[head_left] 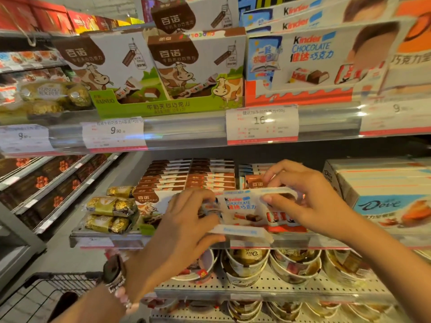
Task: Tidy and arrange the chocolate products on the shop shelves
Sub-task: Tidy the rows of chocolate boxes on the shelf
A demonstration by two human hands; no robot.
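Both my hands hold a white, blue and red Kinder chocolate box [245,209] at the front of the middle shelf [303,242]. My left hand [184,227] grips its left end, fingers curled over the top and thumb underneath. Its right end is held by my right hand [307,201], fingers over the top edge and thumb on the front face. Behind the box, rows of brown and white cow-brand chocolate boxes [186,178] lie flat. More Kinder boxes [249,169] are stacked behind my right hand, partly hidden.
Gold Ferrero packs [109,212] lie at the shelf's left end; Dove boxes [382,194] stand at the right. The upper shelf carries cow-brand display boxes [163,71] and large Kinder boxes [310,64]. Chocolate tubs [247,264] fill the shelf below. A wire basket [46,292] sits lower left.
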